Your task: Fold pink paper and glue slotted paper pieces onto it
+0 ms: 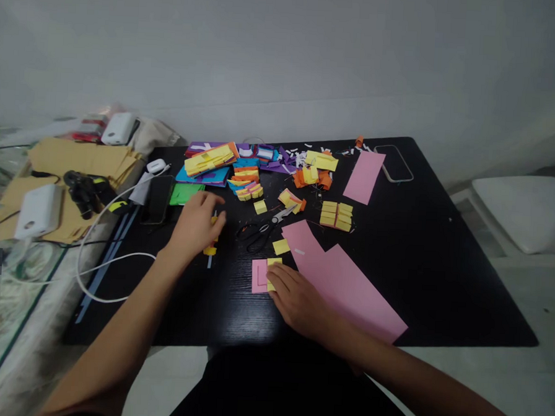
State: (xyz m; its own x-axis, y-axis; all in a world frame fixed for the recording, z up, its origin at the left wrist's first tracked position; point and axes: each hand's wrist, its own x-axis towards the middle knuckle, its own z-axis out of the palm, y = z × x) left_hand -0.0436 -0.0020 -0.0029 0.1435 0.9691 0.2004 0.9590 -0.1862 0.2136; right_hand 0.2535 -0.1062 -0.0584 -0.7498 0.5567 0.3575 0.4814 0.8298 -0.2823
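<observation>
My left hand [197, 222] is over the left-middle of the table, its thumb and index finger spread apart. Just beneath and beside the thumb lies a small yellow tool [210, 249], partly hidden; I cannot make out its kind. Fingers of my right hand [298, 299] lie flat on a yellow paper piece [275, 262], pressing it onto a small pink card [258, 276] with a rectangle outline. Right of that hand are large pink paper sheets [357, 293]. A loose yellow paper square [281, 247] and open scissors [271, 225] lie just beyond.
Folded paper bundles [211, 159] and scraps crowd the table's back. A yellow slotted paper piece [336, 216] and a pink strip [364, 177] lie right. A phone [157, 200] and white cable [84, 247] are left. A white stool [524, 208] stands beyond the right edge.
</observation>
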